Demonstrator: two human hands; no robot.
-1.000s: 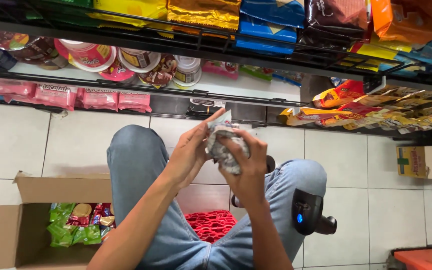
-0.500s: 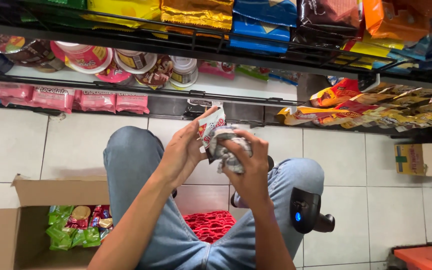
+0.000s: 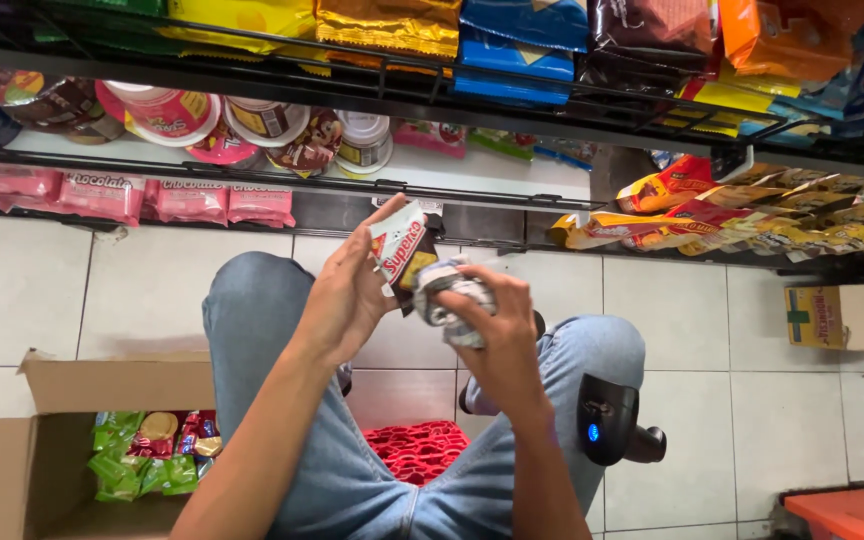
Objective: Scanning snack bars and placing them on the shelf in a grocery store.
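My left hand (image 3: 347, 295) holds a small snack packet (image 3: 400, 248), white and red with a dark lower end, its face turned up toward me. My right hand (image 3: 487, 325) is closed on a crumpled grey and white cloth (image 3: 449, 290), pressed against the lower right edge of the packet. Both hands are raised over my knees in blue jeans, in front of the low shop shelves.
An open cardboard box (image 3: 12, 460) at lower left holds green and red snack packets. A black handheld scanner (image 3: 607, 420) rests by my right knee, a red crate (image 3: 417, 450) under me. Wire shelves (image 3: 472, 195) carry packets and tubs. A small carton (image 3: 832, 318) stands at right.
My left hand has turned the packet so its printed face shows and lifted it slightly to the left. The right hand with the cloth stays against it.
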